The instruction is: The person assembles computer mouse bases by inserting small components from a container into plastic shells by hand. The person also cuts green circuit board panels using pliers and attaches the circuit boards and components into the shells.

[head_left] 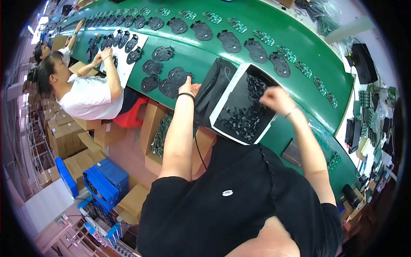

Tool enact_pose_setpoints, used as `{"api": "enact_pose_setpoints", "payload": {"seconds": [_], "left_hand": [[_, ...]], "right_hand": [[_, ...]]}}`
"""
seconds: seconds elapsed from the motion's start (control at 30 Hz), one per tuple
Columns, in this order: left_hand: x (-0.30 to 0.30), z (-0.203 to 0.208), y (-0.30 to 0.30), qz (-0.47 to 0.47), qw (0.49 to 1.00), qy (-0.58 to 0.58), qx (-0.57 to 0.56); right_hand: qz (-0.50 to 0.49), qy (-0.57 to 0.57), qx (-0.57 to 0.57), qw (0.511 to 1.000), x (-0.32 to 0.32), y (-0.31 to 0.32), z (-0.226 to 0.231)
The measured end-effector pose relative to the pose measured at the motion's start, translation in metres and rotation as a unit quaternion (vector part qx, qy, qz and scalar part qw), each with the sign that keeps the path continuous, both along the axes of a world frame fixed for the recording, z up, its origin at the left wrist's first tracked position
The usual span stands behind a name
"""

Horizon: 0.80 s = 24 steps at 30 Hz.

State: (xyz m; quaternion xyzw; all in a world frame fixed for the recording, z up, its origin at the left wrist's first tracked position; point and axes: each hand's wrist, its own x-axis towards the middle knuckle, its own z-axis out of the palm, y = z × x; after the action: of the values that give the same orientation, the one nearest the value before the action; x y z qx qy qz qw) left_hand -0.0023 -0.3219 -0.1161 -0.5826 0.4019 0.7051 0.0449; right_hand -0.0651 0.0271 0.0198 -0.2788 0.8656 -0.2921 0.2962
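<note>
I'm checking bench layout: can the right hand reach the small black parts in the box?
Likely yes: the right hand is above the open white-edged box, and no lid covers the small black parts.

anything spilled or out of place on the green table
Nothing looks spilled: the small black parts lie inside the white-rimmed box. The only mild oddity: the black shells by the left hand are loosely clustered, unlike the curving shell row farther back.

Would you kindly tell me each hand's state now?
Left hand: beside a black shell; grip unclear.
Right hand: blurred, curled above small black parts; any hold unclear.
</note>
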Motion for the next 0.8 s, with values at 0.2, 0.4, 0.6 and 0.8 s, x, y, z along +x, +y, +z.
{"api": "enact_pose_setpoints", "payload": {"seconds": [0.2, 0.4, 0.6, 0.8], "left_hand": [[-0.009, -0.002, 0.011, 0.069, 0.996, 0.034, -0.036], [-0.023, 0.029, 0.021, 0.050, 0.991, 0.000, -0.125], [-0.020, 0.014, 0.004, -0.102, 0.958, -0.035, -0.265], [-0.012, 0.013, 0.023, 0.099, 0.972, 0.121, -0.176]], "right_hand": [[0.166, 0.120, 0.205, 0.957, 0.090, -0.025, -0.043], [0.146, 0.168, 0.192, 0.956, 0.103, -0.027, -0.049], [0.148, 0.185, 0.180, 0.955, 0.104, -0.027, -0.043], [0.131, 0.157, 0.116, 0.972, 0.111, -0.016, -0.054]]}}
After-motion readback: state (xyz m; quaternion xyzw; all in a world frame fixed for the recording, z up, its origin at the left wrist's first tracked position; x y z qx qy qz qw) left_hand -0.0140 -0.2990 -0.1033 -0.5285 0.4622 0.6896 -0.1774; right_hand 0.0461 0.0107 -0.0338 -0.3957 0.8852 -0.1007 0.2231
